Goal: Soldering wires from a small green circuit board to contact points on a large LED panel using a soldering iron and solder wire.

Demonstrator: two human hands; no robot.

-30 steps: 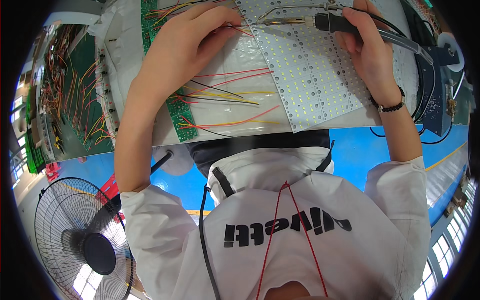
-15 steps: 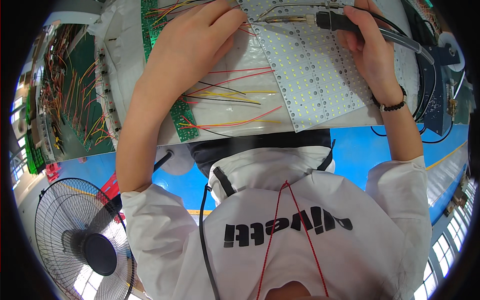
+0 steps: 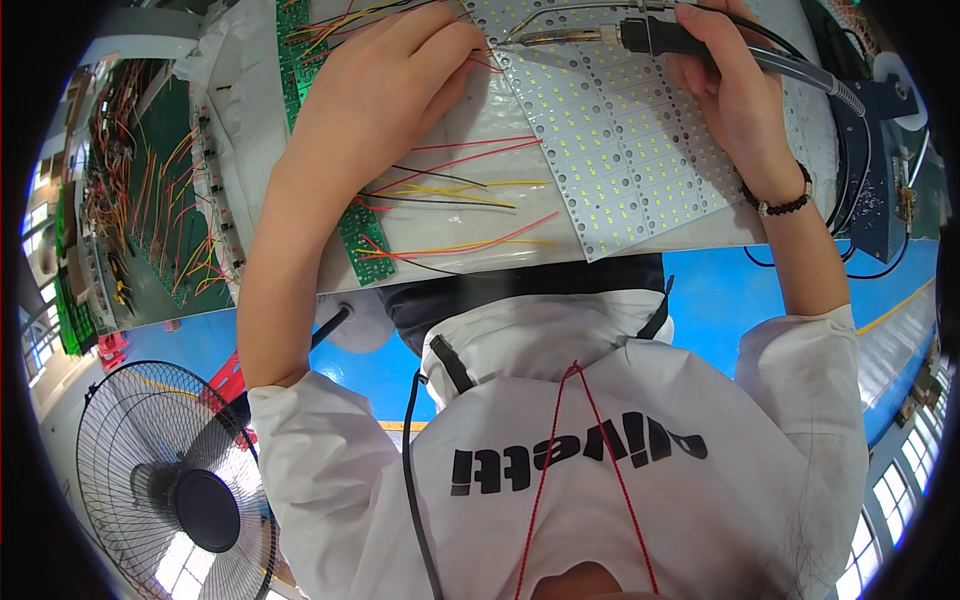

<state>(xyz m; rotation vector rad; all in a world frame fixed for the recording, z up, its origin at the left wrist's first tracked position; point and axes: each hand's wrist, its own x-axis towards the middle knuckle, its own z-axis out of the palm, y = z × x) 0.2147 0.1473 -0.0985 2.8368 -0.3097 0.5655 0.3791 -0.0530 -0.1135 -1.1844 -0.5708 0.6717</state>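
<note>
A soldering iron (image 3: 660,38) with a thin metal tube (image 3: 575,8) along it lies in my right hand (image 3: 738,105), whose fingers are closed round its dark handle. The iron's tip meets the left edge of a white LED panel (image 3: 640,165) dotted with small yellow chips. Right beside the tip, my left hand (image 3: 385,95) is closed in a pinch at a red wire (image 3: 487,64); its fingertips are partly hidden. Beneath my left wrist runs a green circuit board strip (image 3: 362,240), with red, yellow and black wires (image 3: 470,188) reaching right from it toward the panel.
At the right stands a dark blue box (image 3: 875,190) with cables and a white reel (image 3: 900,95). More wired boards (image 3: 160,190) lie at the far left. A black fan (image 3: 175,480) stands at the lower left, below the table edge (image 3: 470,277).
The panel, wires and both hands appear shifted very slightly left in the picture. Both grips are the same, and the iron's tip stays at the panel's edge.
</note>
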